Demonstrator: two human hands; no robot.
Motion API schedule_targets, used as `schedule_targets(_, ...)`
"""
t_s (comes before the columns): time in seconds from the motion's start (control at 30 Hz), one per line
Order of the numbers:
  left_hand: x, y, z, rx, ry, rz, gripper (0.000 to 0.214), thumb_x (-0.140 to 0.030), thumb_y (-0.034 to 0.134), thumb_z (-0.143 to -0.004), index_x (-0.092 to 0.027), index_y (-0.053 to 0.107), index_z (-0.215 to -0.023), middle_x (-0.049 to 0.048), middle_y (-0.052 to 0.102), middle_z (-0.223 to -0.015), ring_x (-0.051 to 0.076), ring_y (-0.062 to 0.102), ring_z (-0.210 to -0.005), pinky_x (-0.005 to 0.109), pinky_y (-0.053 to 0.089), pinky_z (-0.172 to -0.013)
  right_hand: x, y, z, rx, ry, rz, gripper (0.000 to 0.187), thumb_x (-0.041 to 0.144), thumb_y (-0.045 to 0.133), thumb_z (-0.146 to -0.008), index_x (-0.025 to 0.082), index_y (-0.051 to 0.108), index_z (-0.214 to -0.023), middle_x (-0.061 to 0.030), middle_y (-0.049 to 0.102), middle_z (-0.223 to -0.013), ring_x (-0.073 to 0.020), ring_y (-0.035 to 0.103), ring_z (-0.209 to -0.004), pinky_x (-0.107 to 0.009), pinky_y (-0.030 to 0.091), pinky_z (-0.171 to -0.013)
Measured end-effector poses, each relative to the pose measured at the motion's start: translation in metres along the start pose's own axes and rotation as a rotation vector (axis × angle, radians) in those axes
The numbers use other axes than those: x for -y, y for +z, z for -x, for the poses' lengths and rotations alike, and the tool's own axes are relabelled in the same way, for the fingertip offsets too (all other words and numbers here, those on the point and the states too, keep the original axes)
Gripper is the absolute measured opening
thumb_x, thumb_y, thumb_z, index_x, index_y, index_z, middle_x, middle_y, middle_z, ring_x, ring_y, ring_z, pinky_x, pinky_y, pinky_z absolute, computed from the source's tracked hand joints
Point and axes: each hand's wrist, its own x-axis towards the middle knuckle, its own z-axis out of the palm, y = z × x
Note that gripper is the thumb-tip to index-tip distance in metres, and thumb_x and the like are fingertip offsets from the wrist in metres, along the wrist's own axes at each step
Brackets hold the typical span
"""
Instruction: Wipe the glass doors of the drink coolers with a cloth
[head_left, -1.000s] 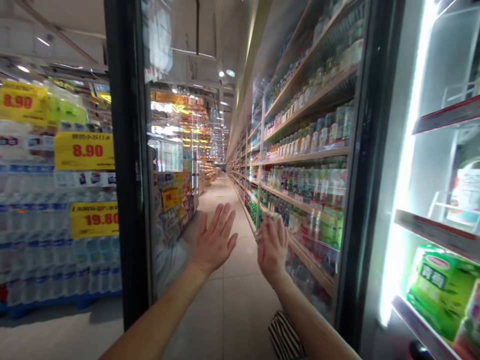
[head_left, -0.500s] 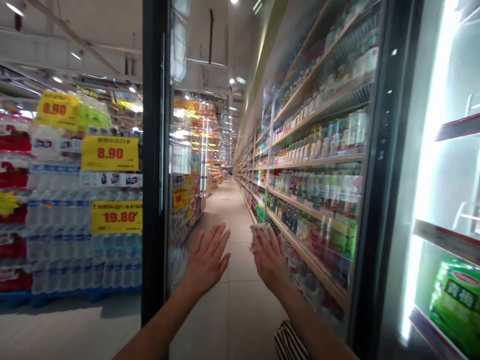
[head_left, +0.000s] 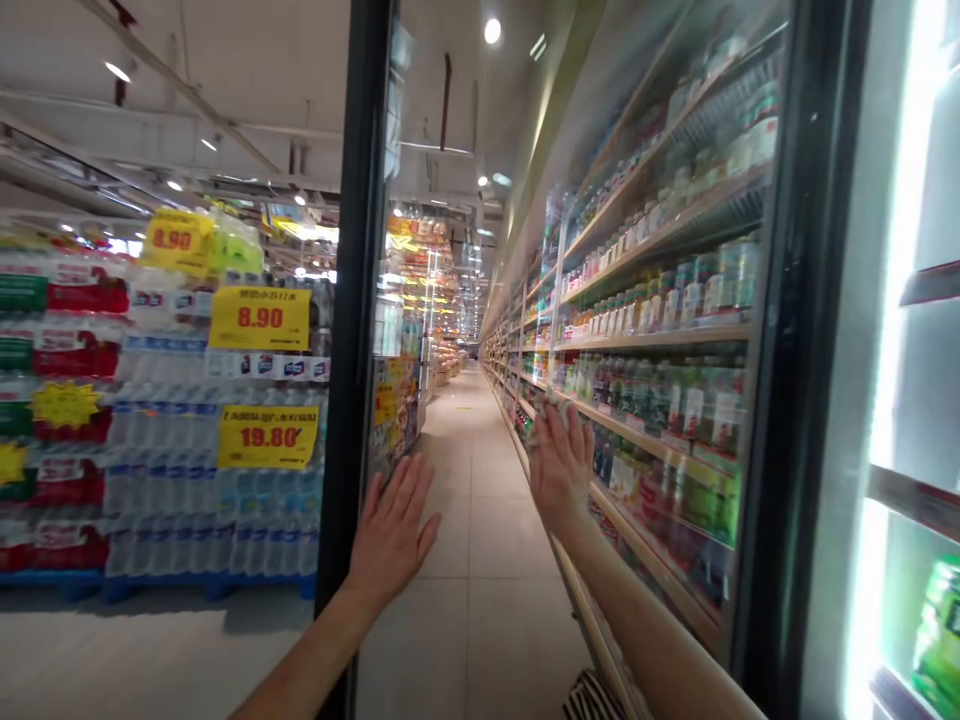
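Note:
In front of me stands a glass door [head_left: 480,540] with a black frame [head_left: 352,300]. My right hand [head_left: 562,465] lies against the pane, its fingers over a crumpled, light-coloured cloth [head_left: 553,405]. Most of the cloth is hidden under the fingers. Lower down and to the left, my left hand [head_left: 394,530] rests with its palm toward the glass, fingers stretched out and nothing in it. It is close to the door's left upright.
Shelves of bottles and cans [head_left: 660,370] show in the glass, beside a tiled aisle [head_left: 457,420]. At the left are stacked water packs [head_left: 157,430] with yellow price signs [head_left: 260,318]. A lit cooler with a green package [head_left: 937,620] is at the right edge.
My right hand has moved up the glass with the cloth. My left hand has shifted closer to the left upright. The view has turned slightly left.

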Motion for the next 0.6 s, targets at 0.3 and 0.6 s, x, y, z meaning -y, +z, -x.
schedule_targets(0.3,0.009,-0.005,0.002,-0.011,0.003,-0.023,0.061,-0.031,0.042,-0.088,-0.015,0.021,-0.143,0.0119,0.045,-0.136,0.022,0.035,-0.131,0.039,0.019,-0.111,0.029,-0.001,0.019,0.055,-0.177,-0.146,0.033,0.010,0.046,-0.084,0.014,0.058,-0.114,-0.0079,0.060,-0.123,-0.0213,0.022,-0.137,-0.044,0.014,-0.114)
schedule_targets(0.6,-0.004,-0.003,-0.017,-0.032,-0.047,0.029,0.061,-0.034,0.045,-0.087,-0.013,0.026,-0.140,0.0147,0.045,-0.136,0.024,0.026,-0.136,0.044,0.016,-0.112,0.019,-0.001,0.023,0.068,-0.200,-0.135,0.035,0.011,0.044,-0.084,0.017,0.056,-0.117,-0.0059,0.062,-0.120,-0.0205,0.024,-0.137,-0.044,0.017,-0.113)
